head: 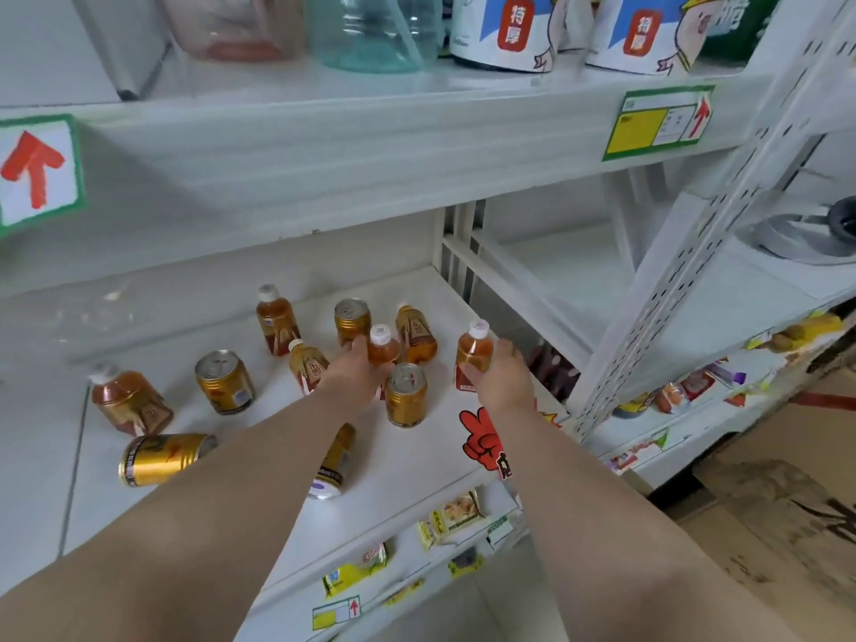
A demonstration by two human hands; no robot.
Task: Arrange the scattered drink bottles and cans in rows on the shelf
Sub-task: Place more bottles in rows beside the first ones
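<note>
Two bare forearms (579,493) reach up from the bottom edge to the white shelf (440,461), the broad board where the drinks stand scattered. Above it runs an upper shelf (324,145) with a green price tag (660,120) bearing a red arrow.

The left hand (356,373) curls around a white-capped tea bottle (383,347) near the middle of the board. The right hand (502,377) grips a second tea bottle (473,354) close to the shelf's right end. Both bottles are upright.

A far-left bottle (127,398) stands well apart. A back bottle (274,319) stands behind a wrist-side bottle (305,363), which is just beside the left hand.

Three gold cans are upright: a rear can (353,319), a left can (224,382) and a front can (406,395) between the two hands. A toppled can (162,458) lies on its side at the front left. Another fallen can (333,465) lies partly hidden under the left forearm.
</note>
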